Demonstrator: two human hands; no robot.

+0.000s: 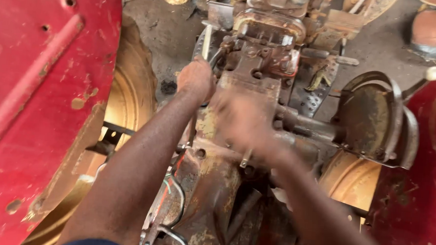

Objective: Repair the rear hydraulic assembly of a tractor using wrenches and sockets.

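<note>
A person leans over a stripped tractor, both bare hands on its cast-metal housing (237, 138) between the two red fenders. The left hand (196, 79) is closed in a fist against the housing's upper left edge, beside a thin upright rod (207, 40); what it grips, if anything, is hidden under the knuckles. The right hand (240, 121) is a blur over the middle of the casting, so whether its fingers are spread or curled cannot be told. The housing looks heavy and rigid, a rusty, oil-stained block with bolt heads, ribs and flanges; its greasy faces would likely be slippery, and the bolted edges and protruding studs seem the surest places to take hold. A short shaft (307, 127) runs right to a round, dished drum (377, 116), dull and pitted. The left fender (35, 103) is chipped red sheet metal with a raised rib, beside a mud-coloured wheel rim (130, 98). Loose wires (172, 194) hang below, over a dark, grimy floor (163, 30).
</note>
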